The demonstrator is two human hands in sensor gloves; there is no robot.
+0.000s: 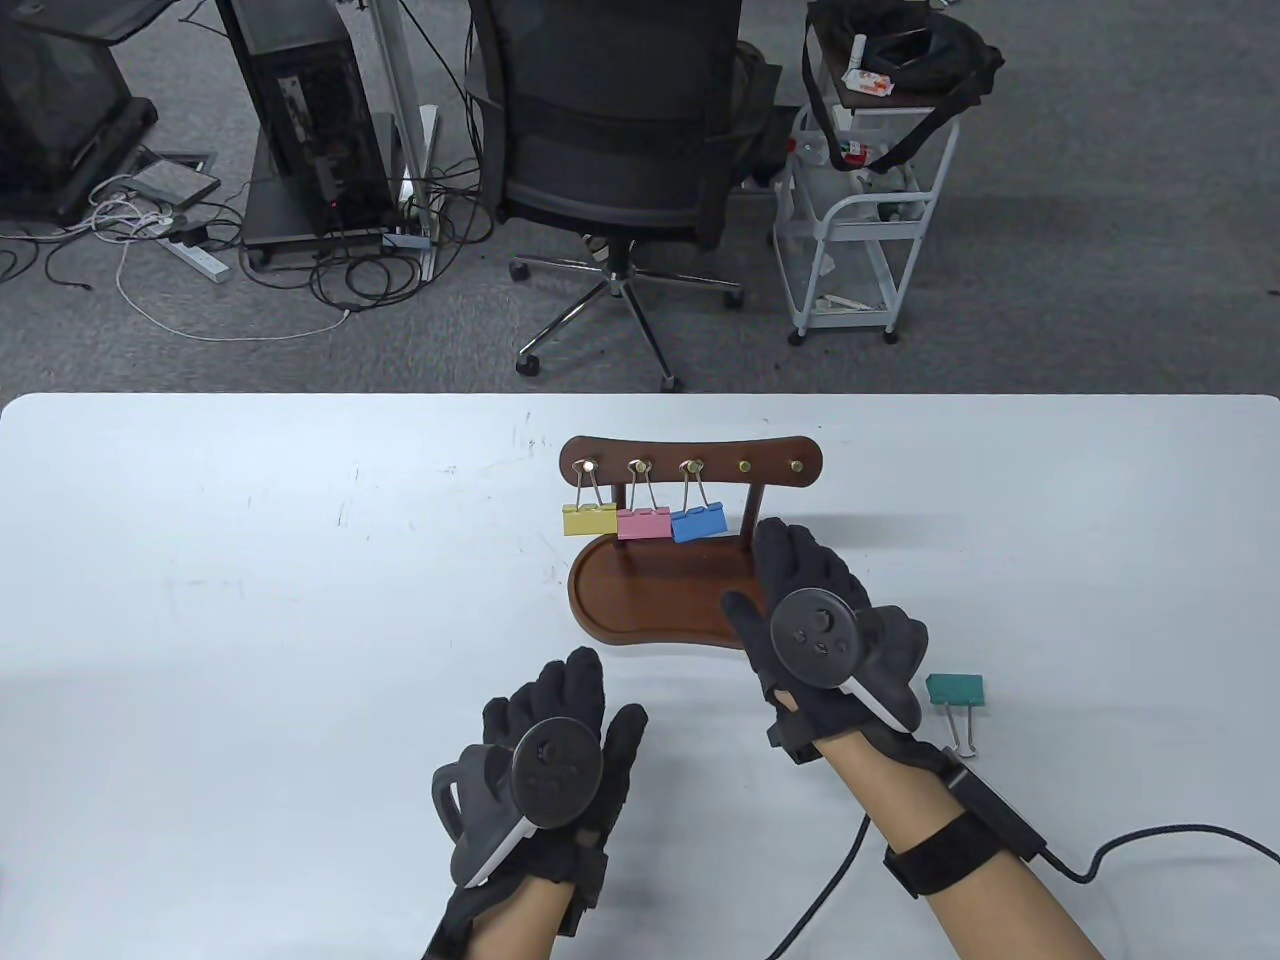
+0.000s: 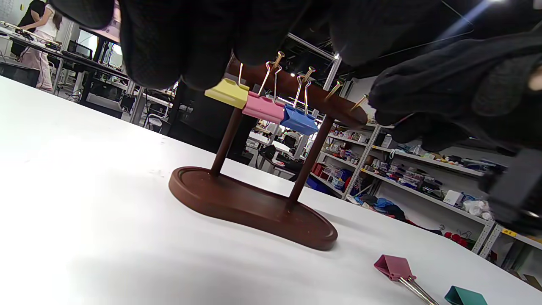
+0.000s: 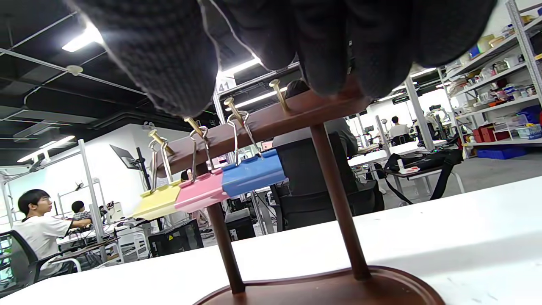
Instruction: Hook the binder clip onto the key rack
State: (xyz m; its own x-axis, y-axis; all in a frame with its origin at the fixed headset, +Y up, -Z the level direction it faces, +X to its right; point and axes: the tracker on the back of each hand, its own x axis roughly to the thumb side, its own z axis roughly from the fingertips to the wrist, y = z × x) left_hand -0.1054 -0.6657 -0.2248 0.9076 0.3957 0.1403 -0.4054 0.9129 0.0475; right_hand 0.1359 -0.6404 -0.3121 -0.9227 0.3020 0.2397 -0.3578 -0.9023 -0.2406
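The green binder clip point(image 1: 955, 690) lies on the tabletop point(image 1: 250, 600) just right of the right hand point(image 1: 825, 640), whose empty fingers point(image 1: 790, 560) stretch over the key rack point(image 1: 690, 465) base; the left hand point(image 1: 550, 760) is empty.

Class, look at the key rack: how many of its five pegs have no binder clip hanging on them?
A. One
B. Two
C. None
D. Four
B. On the key rack, the yellow clip, pink clip and blue clip fill the three left pegs, leaving the two right pegs bare.
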